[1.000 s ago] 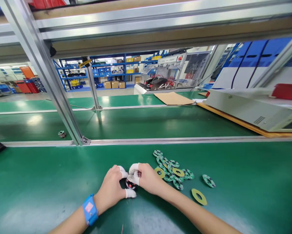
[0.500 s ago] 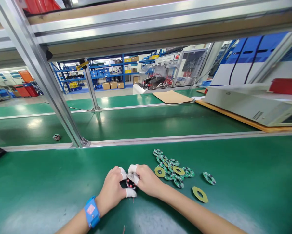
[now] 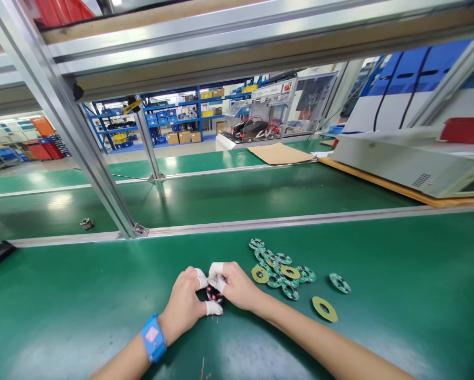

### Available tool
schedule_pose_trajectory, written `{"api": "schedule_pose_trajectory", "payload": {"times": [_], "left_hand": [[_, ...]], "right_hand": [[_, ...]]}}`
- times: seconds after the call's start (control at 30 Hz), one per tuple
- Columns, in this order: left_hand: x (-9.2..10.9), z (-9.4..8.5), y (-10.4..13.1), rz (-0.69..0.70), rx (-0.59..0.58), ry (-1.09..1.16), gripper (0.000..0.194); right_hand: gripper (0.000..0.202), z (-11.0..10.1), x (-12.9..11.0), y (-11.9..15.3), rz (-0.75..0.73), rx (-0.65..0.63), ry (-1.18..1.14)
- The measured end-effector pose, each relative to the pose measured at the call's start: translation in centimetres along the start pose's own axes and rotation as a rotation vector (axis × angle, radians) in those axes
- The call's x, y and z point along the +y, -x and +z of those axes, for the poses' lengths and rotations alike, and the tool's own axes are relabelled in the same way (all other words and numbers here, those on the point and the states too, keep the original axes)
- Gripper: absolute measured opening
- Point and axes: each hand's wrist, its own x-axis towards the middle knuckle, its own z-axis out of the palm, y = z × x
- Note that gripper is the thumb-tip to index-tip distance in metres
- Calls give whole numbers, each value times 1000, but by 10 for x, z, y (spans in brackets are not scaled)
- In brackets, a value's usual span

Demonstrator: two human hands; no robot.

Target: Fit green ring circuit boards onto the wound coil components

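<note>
Green tabletop (image 3: 102, 301) carried the work | ring boards (image 3: 283, 271) lay heaped toward its far edge, right of both hands, perhaps for reach | left hand (image 3: 183, 295) closed thumb and finger around the round part (image 3: 215, 295), seemingly bracing it | right hand (image 3: 237, 287) pinched narrow at its far side, contents hidden | round part sat between them

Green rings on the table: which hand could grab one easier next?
Probably the right hand: it is nearer the green rings, which lie on its side. The left hand is farther off, thumb and fingers around the small round part.
</note>
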Motion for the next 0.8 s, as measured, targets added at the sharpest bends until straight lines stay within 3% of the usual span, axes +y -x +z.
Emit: {"api": "schedule_pose_trajectory", "payload": {"times": [0.17,0.33,0.43,0.53,0.67,0.8], "left_hand": [[-1,2,2,-3,54,7,32],[-5,0,1,-40,96,-2,32],[-7,-2,1,-67,107,-9,32],[-8,-3,1,-71,120,-11,33],[-8,-2,0,-66,133,-28,35],[-9,0,0,-66,128,-28,38]], "right_hand": [[14,-16,-10,0,3,-31,79],[12,-70,-16,2,130,21,295],[14,-91,-19,6,233,-96,522],[9,-91,-24,12,278,-173,628],[28,-71,-28,13,214,-173,687],[27,-58,-22,12,221,-206,751]]}}
